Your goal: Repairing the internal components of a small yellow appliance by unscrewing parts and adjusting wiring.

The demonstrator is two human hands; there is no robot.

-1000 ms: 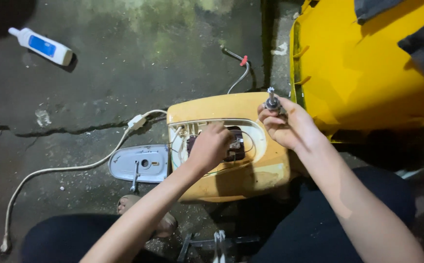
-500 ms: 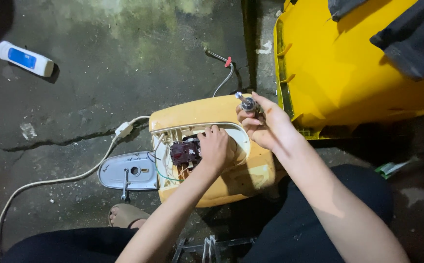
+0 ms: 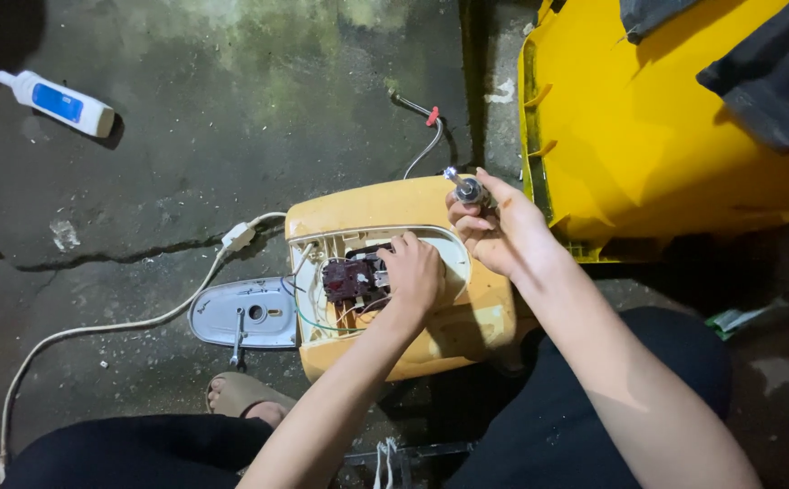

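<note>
My left hand (image 3: 415, 272) comes up from bottom centre, forearm angled toward the right, wrist bent down, fingers curled into the open cavity of the yellow appliance housing (image 3: 394, 272) at frame centre. Fingertips are pinched on the dark red component block (image 3: 351, 279) inside, thin wires looping around it. My right hand (image 3: 503, 231) comes in from lower right, forearm long and diagonal, palm turned left, fingers wrapped tight around a small metal tool (image 3: 467, 188); its shiny stubby tip sticks out above my fist, just over the housing's top right edge. Housing is glossy moulded plastic, rounded corners, scuffed, with a pale oval rim around the opening. Left of it, touching, lies a grey oval cover plate (image 3: 245, 312), flat and smooth, with a screwdriver (image 3: 238, 337) lying on it. White power cord (image 3: 105, 326) with an inline connector trails off to lower left. Floor is rough, stained, cracked concrete (image 3: 231, 118). White tube with blue label (image 3: 57, 102) sits upper left. Large yellow plastic bin (image 3: 648, 136) fills upper right, dark cloth (image 3: 757, 63) draped over it. Short wire with a red clip (image 3: 428, 127) lies above the housing.
</note>
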